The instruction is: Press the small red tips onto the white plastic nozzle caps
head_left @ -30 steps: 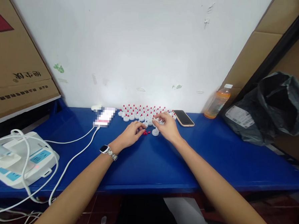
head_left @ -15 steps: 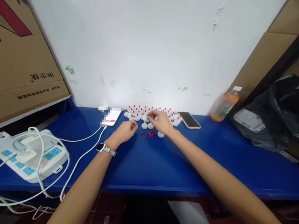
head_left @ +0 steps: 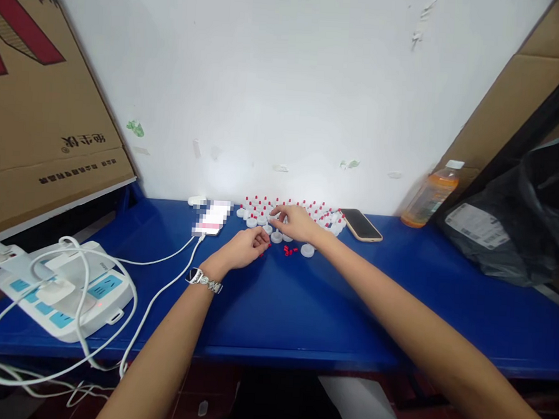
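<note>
Many white round caps with small red tips (head_left: pixel 253 216) stand in a cluster along the wall. My right hand (head_left: pixel 295 223) reaches over the cluster, thumb and forefinger curled at a white cap (head_left: pixel 269 219), which they seem to pinch. In front, my left hand (head_left: pixel 247 246) hovers low over the table with its fingers pressed together at a small red tip (head_left: pixel 261 255). White caps without red tips, one of them a nozzle cap (head_left: pixel 277 236), stand between the hands. Several loose red tips (head_left: pixel 290 251) lie beside another white cap (head_left: pixel 307 251). My right hand hides part of the cluster.
A phone with a lit screen (head_left: pixel 213 217) and a charging cable lies left, near a power strip (head_left: pixel 63 298) with tangled cords. A dark phone (head_left: pixel 362 225), an orange drink bottle (head_left: pixel 430 195) and a black plastic bag (head_left: pixel 499 215) are right. A cardboard box (head_left: pixel 45 110) leans left.
My left hand has moved right and slightly down, onto the loose red tips. My right hand has shifted a little left over the cluster. The whole view has turned slightly.
</note>
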### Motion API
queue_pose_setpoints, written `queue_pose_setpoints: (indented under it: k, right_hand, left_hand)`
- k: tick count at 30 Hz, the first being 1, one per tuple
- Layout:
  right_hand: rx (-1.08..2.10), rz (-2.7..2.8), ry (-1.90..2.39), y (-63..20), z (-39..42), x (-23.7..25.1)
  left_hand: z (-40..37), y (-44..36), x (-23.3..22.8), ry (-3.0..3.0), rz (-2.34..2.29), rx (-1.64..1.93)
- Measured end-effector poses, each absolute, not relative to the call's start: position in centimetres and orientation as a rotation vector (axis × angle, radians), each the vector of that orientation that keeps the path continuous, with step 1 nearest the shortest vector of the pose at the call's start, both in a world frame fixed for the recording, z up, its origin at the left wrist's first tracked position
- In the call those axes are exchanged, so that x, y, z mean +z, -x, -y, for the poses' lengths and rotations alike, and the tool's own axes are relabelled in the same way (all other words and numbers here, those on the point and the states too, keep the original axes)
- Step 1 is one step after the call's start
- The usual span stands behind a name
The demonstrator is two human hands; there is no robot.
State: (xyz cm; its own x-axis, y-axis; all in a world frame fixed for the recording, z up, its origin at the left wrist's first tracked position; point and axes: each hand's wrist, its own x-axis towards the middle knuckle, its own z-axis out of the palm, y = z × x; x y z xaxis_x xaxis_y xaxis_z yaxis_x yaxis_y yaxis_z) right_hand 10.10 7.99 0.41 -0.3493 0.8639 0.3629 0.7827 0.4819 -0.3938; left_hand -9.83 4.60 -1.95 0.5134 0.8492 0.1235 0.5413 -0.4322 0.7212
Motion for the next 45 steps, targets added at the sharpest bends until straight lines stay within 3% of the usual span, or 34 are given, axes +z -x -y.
queue_pose_setpoints:
  k: [9,18,24,34,39,45]
  right_hand:
    - [0.048,2.066,1.474,-14.8,-0.4,-0.3]
    - [0.461,2.054,1.303,-14.5,0.4,-2.2]
    - [0.527,2.052,1.189,-14.0,0.7,-2.3]
    - [0.138,1.973,1.433,-14.6,-5.1,0.3]
    - [-0.112,1.943,1.545,-14.8,-4.9,-0.8]
    - [-0.177,1.954,1.602,-14.9,-3.9,-1.8]
  left_hand:
    - [-4.5,10.7,-1.4,-2.162,-1.267,0.488]
    - [-3.5,7.1,-2.1,-2.214,-1.147,0.666]
    - [-3.7,7.2,-2.2,-2.182,-1.074,0.752]
    - [-3.9,7.7,-1.8,-2.178,-1.120,0.811]
    - [-3.5,7.4,-1.6,-2.216,-1.100,0.841]
    - [-3.0,6.7,-1.1,-2.253,-1.111,0.879]
